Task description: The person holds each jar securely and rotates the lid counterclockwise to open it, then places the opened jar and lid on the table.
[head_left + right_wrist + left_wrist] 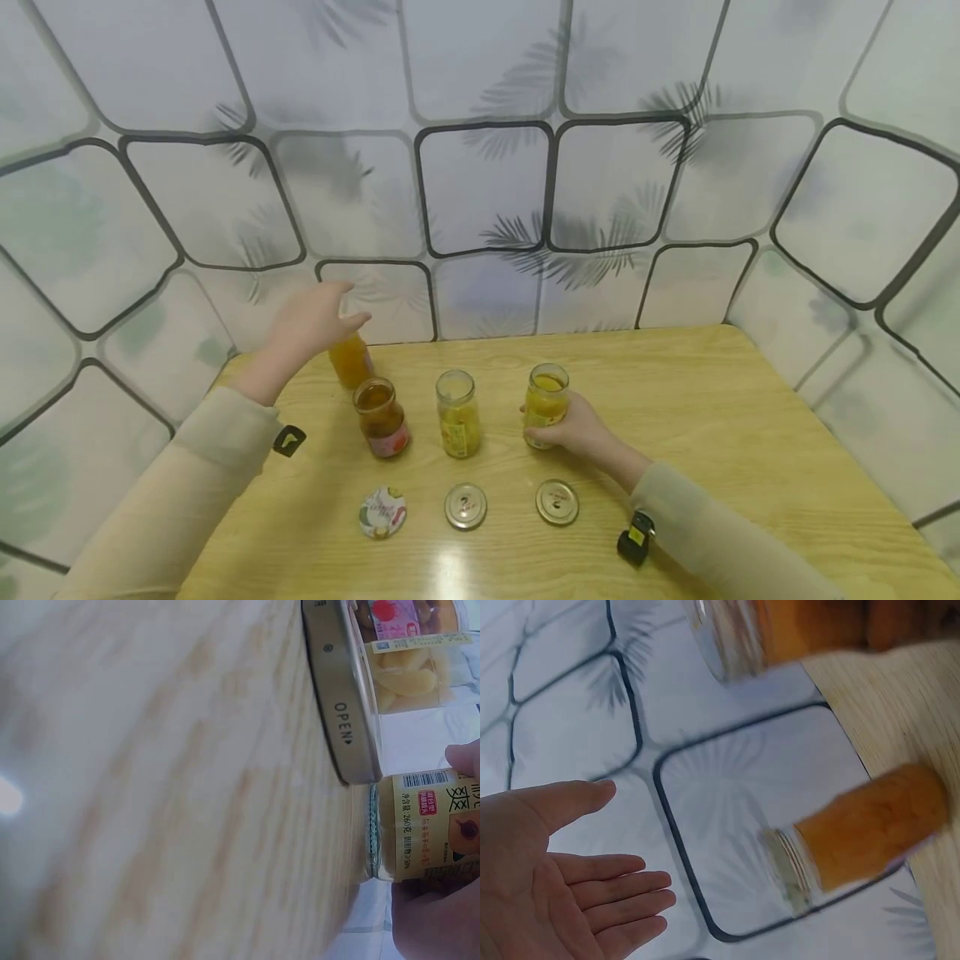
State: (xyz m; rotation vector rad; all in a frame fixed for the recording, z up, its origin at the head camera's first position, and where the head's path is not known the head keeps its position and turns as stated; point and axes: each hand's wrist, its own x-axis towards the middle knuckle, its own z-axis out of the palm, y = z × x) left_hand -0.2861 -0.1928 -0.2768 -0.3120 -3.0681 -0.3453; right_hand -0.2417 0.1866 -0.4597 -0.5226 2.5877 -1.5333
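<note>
As right grip [576, 425] holds jar [547, 402], "OPEN" lid [339, 686]

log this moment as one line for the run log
right hand: grips right jar | left hand: empty, near orange jar | brown jar: lidless, untouched | three lids: on table

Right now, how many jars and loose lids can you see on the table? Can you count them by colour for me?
Yellow jars: 2
Orange jar: 1
Brown jar: 1
Gold lids: 2
White patterned lid: 1
Total: 7, which is 4 jars and 3 loose lids
</note>
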